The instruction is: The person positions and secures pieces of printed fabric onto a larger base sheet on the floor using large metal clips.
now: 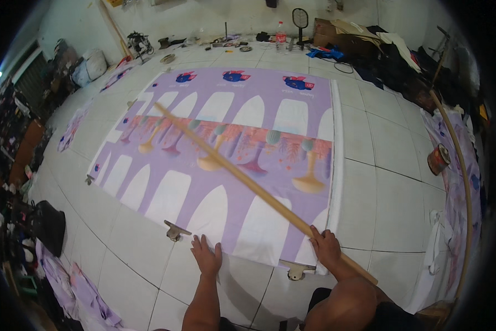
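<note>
A large purple printed cloth [292, 118] with white arched shapes and a pink band lies spread on the tiled floor. Diagonally across it runs a long wooden stick [242, 175], from the far left down to my right side. My right hand [326, 246] is closed around the stick near its lower end. My left hand [207, 257] rests with fingers spread at the cloth's near edge. Just left of its fingertips, a metal bulldog clip [175, 230] grips that edge. Another bulldog clip [297, 269] is at the near right corner, close to my right hand.
More clips hold the cloth's left side, one clip [89, 179] at its lower corner. A rusty can [439, 159] sits on purple cloth at the right, beside a long curved pole [462, 160]. A black bag [47, 225] stands left. A bottle [281, 34] stands by the far wall.
</note>
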Motion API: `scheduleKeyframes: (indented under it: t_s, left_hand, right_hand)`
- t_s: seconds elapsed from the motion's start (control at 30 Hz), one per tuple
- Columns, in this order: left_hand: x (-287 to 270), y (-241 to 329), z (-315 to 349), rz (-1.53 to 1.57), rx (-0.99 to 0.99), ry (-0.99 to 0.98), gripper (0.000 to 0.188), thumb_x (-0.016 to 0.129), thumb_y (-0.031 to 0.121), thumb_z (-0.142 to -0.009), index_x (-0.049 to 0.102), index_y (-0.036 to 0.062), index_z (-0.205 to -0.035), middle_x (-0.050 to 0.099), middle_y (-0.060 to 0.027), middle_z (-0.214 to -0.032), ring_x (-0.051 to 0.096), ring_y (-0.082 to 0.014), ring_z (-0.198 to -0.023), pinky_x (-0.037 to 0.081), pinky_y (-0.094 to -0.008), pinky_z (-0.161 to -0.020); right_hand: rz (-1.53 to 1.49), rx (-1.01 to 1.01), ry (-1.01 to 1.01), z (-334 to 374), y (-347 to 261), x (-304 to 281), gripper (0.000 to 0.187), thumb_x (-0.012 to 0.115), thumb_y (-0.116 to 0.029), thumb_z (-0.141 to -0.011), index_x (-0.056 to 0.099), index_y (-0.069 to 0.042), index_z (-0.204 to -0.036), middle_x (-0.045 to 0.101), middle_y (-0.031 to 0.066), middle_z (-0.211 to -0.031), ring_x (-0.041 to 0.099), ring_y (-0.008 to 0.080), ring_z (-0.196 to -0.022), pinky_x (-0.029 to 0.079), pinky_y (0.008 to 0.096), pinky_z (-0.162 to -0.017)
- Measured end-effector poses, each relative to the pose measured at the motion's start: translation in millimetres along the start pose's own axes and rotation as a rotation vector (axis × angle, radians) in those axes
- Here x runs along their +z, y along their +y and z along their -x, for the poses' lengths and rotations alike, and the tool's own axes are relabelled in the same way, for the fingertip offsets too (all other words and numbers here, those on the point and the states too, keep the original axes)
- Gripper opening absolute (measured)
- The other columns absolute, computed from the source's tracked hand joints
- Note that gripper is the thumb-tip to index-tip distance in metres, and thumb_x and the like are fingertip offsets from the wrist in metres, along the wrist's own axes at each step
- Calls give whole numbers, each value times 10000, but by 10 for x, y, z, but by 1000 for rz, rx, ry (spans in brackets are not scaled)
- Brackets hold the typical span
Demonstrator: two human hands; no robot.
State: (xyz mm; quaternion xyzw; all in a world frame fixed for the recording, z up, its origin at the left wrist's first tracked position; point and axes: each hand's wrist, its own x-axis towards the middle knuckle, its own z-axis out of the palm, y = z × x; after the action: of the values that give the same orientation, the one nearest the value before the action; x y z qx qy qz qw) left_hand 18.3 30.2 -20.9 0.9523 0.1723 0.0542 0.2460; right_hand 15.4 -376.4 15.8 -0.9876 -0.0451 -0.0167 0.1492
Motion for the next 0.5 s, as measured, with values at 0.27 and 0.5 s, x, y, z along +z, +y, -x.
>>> scheduleKeyframes:
  t_s: [0.27,0.5]
  left_hand:
    - [84,44,14,324,-251,323,644,711,186,-857,423,-87,-1364,469,-266,-1264,529,-400,-1133,463,-457,-990]
    - [403,-98,-181,644,-601,254,735,677,211,-854,318,-28,-1449,475,-225,-1298,573,-335,-1033,510,-430,-829]
  right_hand:
    - [-50,368,81,478,556,-101,510,612,-275,-970,486,-219,-1461,531,180,-952,564,341,-833,510,458,-739]
    - [-71,641,73,1133,817,-223,520,577,-279,-994,441,-216,-1491,525,184,-964,574,345,-862,514,472,-769]
